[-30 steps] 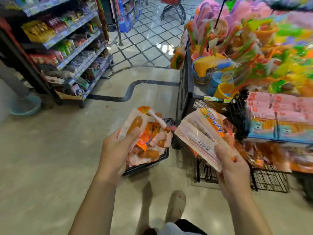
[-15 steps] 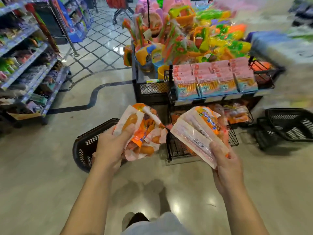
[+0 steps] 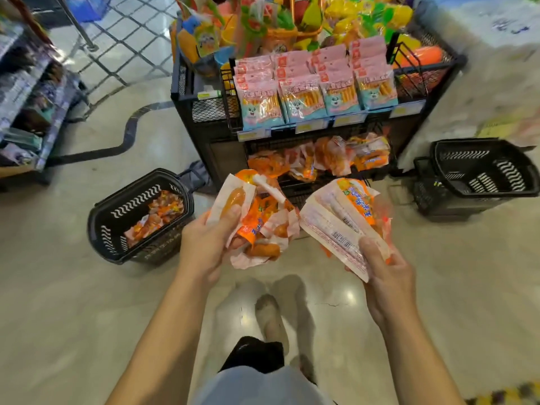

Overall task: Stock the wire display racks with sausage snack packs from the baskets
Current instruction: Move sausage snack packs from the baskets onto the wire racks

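My left hand [image 3: 204,244] grips a loose bunch of orange-and-white sausage packs [image 3: 260,220]. My right hand [image 3: 382,273] holds a neat fanned stack of the same packs [image 3: 342,217], barcodes up. Both bunches hover in front of the black wire display rack [image 3: 201,112]. The rack's lower tier holds a pile of orange sausage packs [image 3: 321,159]. Its upper tier carries rows of pink-and-teal snack bags [image 3: 315,83]. To my left on the floor stands a black basket [image 3: 117,211] with more sausage packs [image 3: 157,217] inside.
Empty black baskets [image 3: 482,173] are stacked on the floor to the right of the rack. Colourful plastic toys [image 3: 280,21] fill the rack's top. A product shelf unit [image 3: 32,92] lines the left side. My foot [image 3: 270,320] is on the beige floor below my hands.
The view has swung right and back, bringing the whole rack and both baskets into sight. Both hands keep their packs and stay in about the same pose.
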